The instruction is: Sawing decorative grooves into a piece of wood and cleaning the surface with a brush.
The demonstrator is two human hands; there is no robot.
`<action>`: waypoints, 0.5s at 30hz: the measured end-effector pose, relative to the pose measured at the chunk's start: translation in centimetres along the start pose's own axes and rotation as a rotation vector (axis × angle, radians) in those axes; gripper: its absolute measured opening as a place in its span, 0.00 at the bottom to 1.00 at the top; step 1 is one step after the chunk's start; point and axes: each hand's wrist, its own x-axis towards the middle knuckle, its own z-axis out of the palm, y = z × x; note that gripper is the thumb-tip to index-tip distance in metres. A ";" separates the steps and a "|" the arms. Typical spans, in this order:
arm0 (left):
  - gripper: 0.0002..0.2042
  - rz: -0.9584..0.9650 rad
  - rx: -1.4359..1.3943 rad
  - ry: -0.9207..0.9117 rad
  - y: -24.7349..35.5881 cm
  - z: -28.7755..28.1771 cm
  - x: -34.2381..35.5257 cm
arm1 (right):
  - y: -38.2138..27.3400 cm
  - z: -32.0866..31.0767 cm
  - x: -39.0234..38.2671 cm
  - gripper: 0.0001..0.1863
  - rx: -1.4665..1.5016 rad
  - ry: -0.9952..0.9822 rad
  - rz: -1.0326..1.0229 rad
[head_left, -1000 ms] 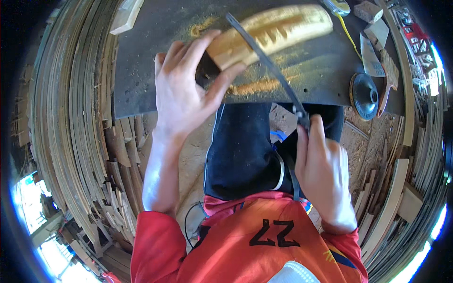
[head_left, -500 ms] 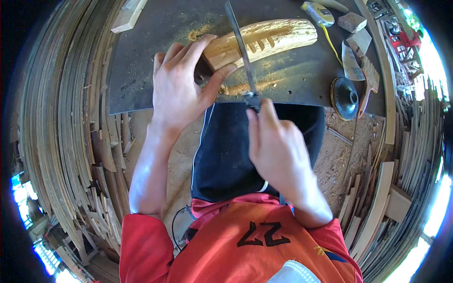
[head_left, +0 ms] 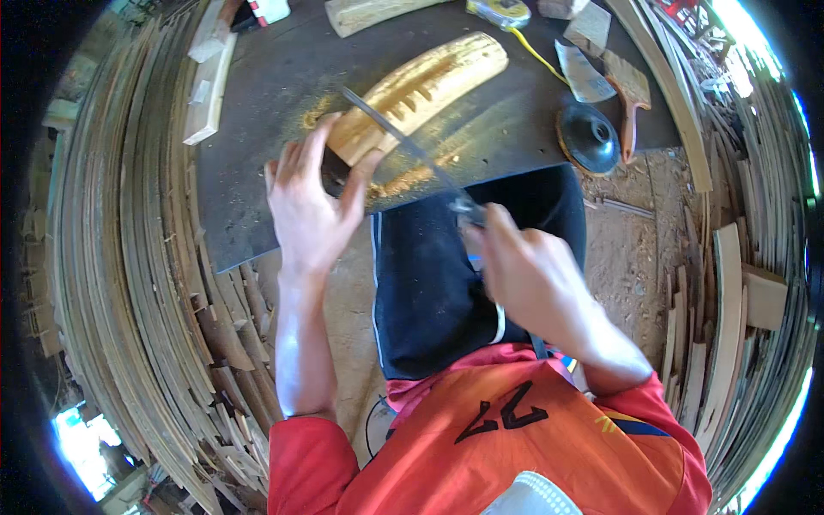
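A curved, pale yellow piece of wood with several short notches along its near side lies on the dark tabletop. My left hand grips its near left end, thumb on the near side and fingers on the far side. In my right hand, closed round the handle, is a long narrow metal file. The blade slants up and left across the wood, just beside the notches. My right fingers largely hide the handle. Sawdust lies beside the wood.
At the right are a black round disc pad, a wooden-handled brush, a pale sheet and wood blocks. A tape measure sits at the back. Stacked planks flank the table.
The file has swung from nearly upright to a leftward slant across the wood. My right hand is lower and farther right. The whole view has shifted and turned; my left hand keeps its grip.
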 end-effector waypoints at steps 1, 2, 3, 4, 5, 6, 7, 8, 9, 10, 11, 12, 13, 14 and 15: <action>0.26 -0.010 -0.035 -0.007 0.1 0.2 0.4 | 0.8 -0.9 -0.5 0.11 -0.009 -0.003 0.094; 0.26 -0.027 -0.071 -0.018 0.3 0.3 0.5 | 1.2 -2.0 -0.2 0.12 -0.132 -0.001 0.129; 0.26 -0.029 -0.068 -0.036 0.3 0.0 0.2 | 1.2 -1.8 0.6 0.12 -0.161 0.020 0.093; 0.26 -0.050 -0.038 -0.042 0.2 -0.3 0.0 | 0.7 -1.3 1.0 0.13 -0.190 0.040 0.058; 0.26 -0.068 -0.022 -0.040 0.1 0.1 0.0 | -0.1 0.4 1.0 0.13 -0.184 -0.028 -0.027; 0.26 -0.067 -0.019 -0.045 0.1 0.1 0.1 | -1.3 2.1 1.2 0.13 -0.169 -0.094 -0.126; 0.26 -0.063 -0.027 -0.027 0.0 -0.2 -0.2 | -2.4 3.0 1.0 0.12 -0.172 -0.071 -0.148; 0.27 -0.056 -0.040 -0.005 -0.2 -0.3 -0.3 | -2.7 2.8 1.0 0.12 -0.136 -0.082 -0.109; 0.27 -0.051 -0.039 -0.005 -0.3 -0.1 -0.1 | -1.8 2.1 0.9 0.13 -0.124 -0.031 -0.047; 0.26 -0.050 -0.057 -0.010 -0.4 0.1 0.1 | -0.3 1.2 0.9 0.13 -0.112 0.020 0.014; 0.26 -0.054 -0.076 -0.019 -0.1 0.2 0.1 | 0.8 -0.2 1.2 0.13 -0.148 0.020 0.082; 0.26 -0.057 -0.096 -0.027 0.2 0.3 0.1 | 1.3 -0.7 1.8 0.13 -0.185 0.051 0.049; 0.26 -0.085 -0.067 -0.046 0.1 -0.2 0.5 | 0.5 0.0 2.1 0.13 -0.185 0.030 0.015; 0.26 -0.113 -0.051 -0.074 0.3 -0.3 0.4 | -1.0 1.1 2.1 0.13 -0.189 0.005 -0.005; 0.26 -0.123 -0.076 -0.053 0.1 -0.2 0.0 | -2.6 2.5 1.8 0.12 -0.160 -0.090 -0.164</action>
